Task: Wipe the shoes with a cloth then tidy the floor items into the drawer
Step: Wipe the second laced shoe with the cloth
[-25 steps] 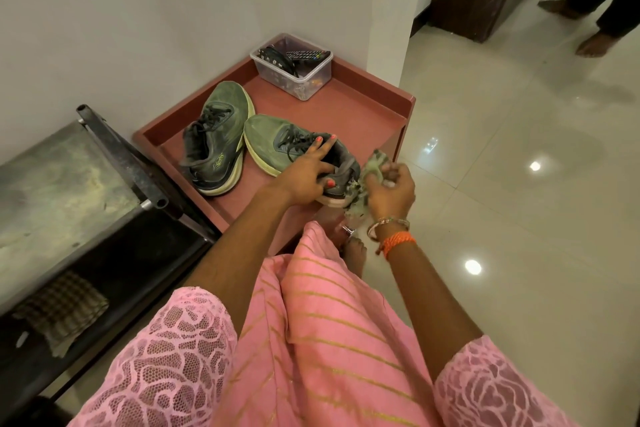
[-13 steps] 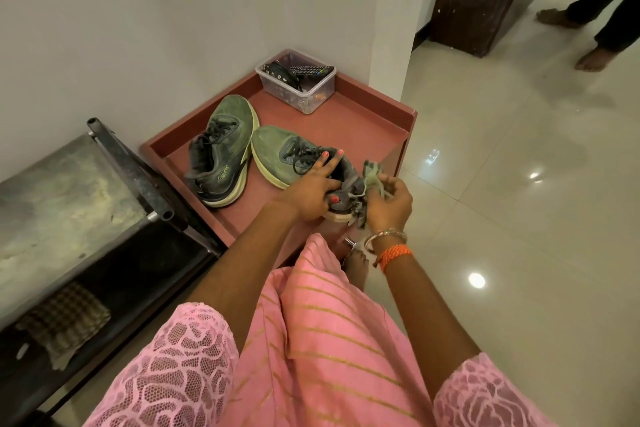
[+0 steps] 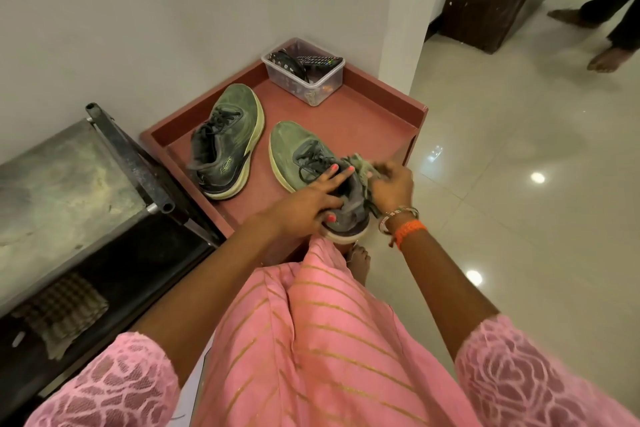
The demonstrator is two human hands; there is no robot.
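Note:
Two dusty green running shoes stand on a red-brown cabinet top [image 3: 374, 121]. The left shoe [image 3: 227, 140] sits untouched near the wall. The right shoe [image 3: 294, 152] lies near the front edge, its heel over the rim. My left hand [image 3: 308, 201] presses down on its heel and collar, fingers spread. My right hand [image 3: 393, 185] is closed on a crumpled greenish cloth [image 3: 362, 170] held against the shoe's right side by the heel.
A clear plastic box [image 3: 308, 80] with a remote and cables stands at the cabinet's back corner. A metal bench [image 3: 62, 184] with a checked rag [image 3: 60, 312] below is on the left. Another person's bare feet [image 3: 606, 59] stand on the glossy tiles far right.
My right hand has slid the cloth up along the shoe's right side toward the laces. My left hand stays on the heel. The view has shifted slightly.

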